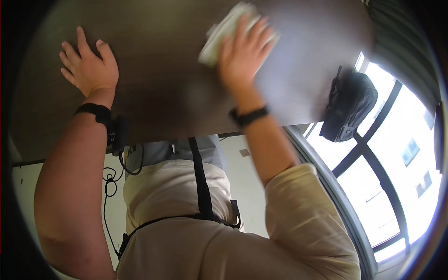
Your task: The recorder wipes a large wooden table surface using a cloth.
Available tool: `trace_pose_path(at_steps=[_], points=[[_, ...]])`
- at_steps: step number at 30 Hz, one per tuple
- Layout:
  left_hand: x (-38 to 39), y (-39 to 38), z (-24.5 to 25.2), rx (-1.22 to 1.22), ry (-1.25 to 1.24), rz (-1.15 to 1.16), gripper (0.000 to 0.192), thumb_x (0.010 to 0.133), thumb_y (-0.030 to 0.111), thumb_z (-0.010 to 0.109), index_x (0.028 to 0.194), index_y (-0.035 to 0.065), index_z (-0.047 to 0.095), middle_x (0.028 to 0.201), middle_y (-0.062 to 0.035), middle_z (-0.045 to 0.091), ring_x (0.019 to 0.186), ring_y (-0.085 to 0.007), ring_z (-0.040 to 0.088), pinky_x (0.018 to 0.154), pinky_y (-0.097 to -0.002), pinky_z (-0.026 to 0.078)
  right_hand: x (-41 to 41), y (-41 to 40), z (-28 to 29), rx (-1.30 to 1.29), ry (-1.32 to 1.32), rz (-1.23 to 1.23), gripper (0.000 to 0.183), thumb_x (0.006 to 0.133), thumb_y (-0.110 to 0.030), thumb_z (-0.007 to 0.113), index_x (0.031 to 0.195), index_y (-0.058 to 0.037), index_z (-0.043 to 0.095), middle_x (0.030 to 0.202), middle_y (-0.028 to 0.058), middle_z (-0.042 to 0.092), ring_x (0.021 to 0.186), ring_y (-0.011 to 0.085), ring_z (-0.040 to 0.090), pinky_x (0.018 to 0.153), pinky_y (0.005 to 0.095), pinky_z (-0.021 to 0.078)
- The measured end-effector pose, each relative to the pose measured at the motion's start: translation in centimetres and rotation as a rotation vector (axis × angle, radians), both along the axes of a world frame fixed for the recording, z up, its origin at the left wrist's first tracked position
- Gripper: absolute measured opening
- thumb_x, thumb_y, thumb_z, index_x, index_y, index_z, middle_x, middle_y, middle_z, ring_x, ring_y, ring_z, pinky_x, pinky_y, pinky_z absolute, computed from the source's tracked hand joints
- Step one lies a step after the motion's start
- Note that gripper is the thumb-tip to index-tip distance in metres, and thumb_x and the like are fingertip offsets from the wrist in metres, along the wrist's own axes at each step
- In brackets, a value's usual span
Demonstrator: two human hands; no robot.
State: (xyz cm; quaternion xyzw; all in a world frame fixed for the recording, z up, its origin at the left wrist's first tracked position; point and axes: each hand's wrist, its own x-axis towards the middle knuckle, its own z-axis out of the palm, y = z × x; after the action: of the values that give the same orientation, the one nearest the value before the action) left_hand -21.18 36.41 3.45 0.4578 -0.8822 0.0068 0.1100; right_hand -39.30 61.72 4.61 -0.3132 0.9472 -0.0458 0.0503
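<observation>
My right hand (245,52) lies over a folded whitish cloth (218,43) on the dark brown wooden tabletop (157,70). Its fingers stretch across the cloth and press it down; hand and cloth are blurred. The palm and fingers hide part of the cloth. My left hand (92,68) rests on the same tabletop, off to the left, fingers apart and holding nothing. Both wrists wear black bands.
A black bag (350,105) sits at the table's right edge, before a bright window (395,157). By my left wrist, a black device (120,134) with a cable (131,171) is at the near edge. A dark curtain (402,45) hangs at the upper right.
</observation>
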Motion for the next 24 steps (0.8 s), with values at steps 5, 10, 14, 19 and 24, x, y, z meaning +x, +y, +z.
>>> trace_pose_path(at_steps=[5, 10, 14, 19, 24], points=[[-0.6, 0.4, 0.5, 0.007, -0.006, -0.001, 0.062, 0.101, 0.046, 0.041, 0.158, 0.0252, 0.033, 0.161, -0.0245, 0.029, 0.150, -0.0432, 0.024, 0.121, -0.0609, 0.016, 15.6, 3.4, 3.8, 0.003, -0.340, 0.073, 0.067, 0.095, -0.043, 0.055, 0.156, -0.0204, 0.039, 0.164, 0.0284, 0.020, 0.150, 0.0548, 0.014, 0.118, 0.0693, 0.0102], [-0.3, 0.2, 1.0, 0.002, -0.025, 0.012, 0.062, 0.101, 0.044, 0.042, 0.158, 0.0253, 0.033, 0.161, -0.0248, 0.028, 0.150, -0.0437, 0.024, 0.121, -0.0609, 0.016, 13.2, 3.5, 3.6, -0.015, -0.344, 0.123, 0.067, 0.093, -0.043, 0.058, 0.154, -0.0212, 0.043, 0.163, 0.0228, 0.027, 0.150, 0.0500, 0.018, 0.118, 0.0679, 0.0103], [-0.7, 0.7, 1.3, 0.027, -0.038, 0.019, 0.061, 0.100, 0.042, 0.044, 0.158, 0.0248, 0.033, 0.162, -0.0250, 0.028, 0.150, -0.0442, 0.024, 0.121, -0.0606, 0.016, -1.1, 7.0, -0.3, -0.060, -0.073, 0.070, 0.065, 0.094, -0.035, 0.056, 0.155, -0.0183, 0.042, 0.162, 0.0255, 0.030, 0.151, 0.0458, 0.021, 0.121, 0.0637, 0.0110], [-0.7, 0.7, 1.1, 0.039, -0.033, 0.038, 0.062, 0.100, 0.041, 0.045, 0.158, 0.0237, 0.033, 0.162, -0.0248, 0.027, 0.150, -0.0442, 0.023, 0.121, -0.0607, 0.016, -18.8, 10.7, -2.9, -0.015, 0.012, -0.491, 0.069, 0.103, -0.053, 0.034, 0.162, -0.0181, 0.025, 0.167, 0.0222, 0.019, 0.153, 0.0423, 0.017, 0.124, 0.0546, 0.0104], [-0.6, 1.0, 1.2, 0.077, -0.038, 0.041, 0.064, 0.099, 0.039, 0.046, 0.159, 0.0229, 0.033, 0.162, -0.0248, 0.026, 0.150, -0.0449, 0.022, 0.120, -0.0620, 0.015, -15.9, 2.6, -3.3, 0.075, 0.039, -0.553, 0.074, 0.102, -0.059, 0.031, 0.163, -0.0182, 0.020, 0.167, 0.0225, 0.018, 0.153, 0.0446, 0.016, 0.123, 0.0566, 0.0107]])
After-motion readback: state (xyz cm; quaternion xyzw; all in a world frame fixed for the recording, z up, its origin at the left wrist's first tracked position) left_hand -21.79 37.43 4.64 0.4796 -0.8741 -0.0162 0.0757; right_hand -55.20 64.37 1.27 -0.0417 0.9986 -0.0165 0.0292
